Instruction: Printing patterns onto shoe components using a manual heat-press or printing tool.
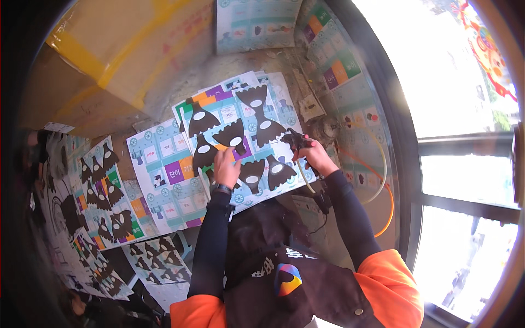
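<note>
Seven black cutouts on the top sheet | two hands | one glue gun | one cardboard box | one orange cord

Left hand pressed flat on a black fan-shaped cutout, right hand gripping a black glue gun, colourful printed sheet beneath, cardboard box behind, orange hose at right

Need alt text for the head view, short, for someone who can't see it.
The left hand presses a black fan-shaped cutout onto a printed sheet, while the right hand holds a dark glue gun. More covered sheets lie left.
</note>
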